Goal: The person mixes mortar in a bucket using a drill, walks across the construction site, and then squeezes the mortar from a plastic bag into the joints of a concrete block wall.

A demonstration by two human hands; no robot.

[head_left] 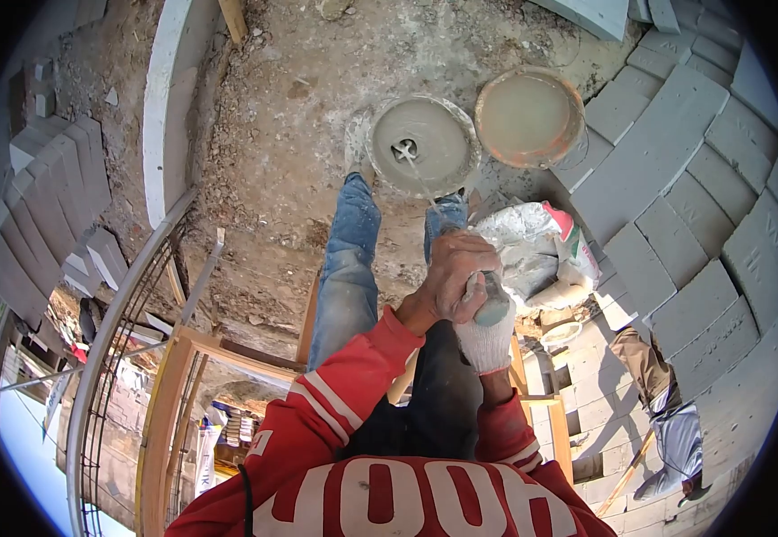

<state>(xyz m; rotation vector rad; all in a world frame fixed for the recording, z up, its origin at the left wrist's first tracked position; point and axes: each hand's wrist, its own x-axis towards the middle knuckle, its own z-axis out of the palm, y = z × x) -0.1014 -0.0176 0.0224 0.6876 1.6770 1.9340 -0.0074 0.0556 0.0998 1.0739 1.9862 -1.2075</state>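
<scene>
My bare left hand [456,271] wraps around the body of a mixing drill [493,309], whose rounded grey end shows between my hands. In a white knit glove, my right hand [484,345] is closed on the drill's rear part, though most of the tool is hidden. A thin shaft runs from it to a pale mixing paddle [404,150], partly sunk in wet grey mortar [438,134]. That mortar is in a round bucket [370,143] between and just beyond my feet.
A second bucket [482,115] of cloudy liquid stands to the right. An open bag [532,246] lies beside my right leg. Grey blocks [657,116] are stacked on the right, others [53,179] at left. A wooden frame [161,430] and another person's legs [648,371] appear lower down.
</scene>
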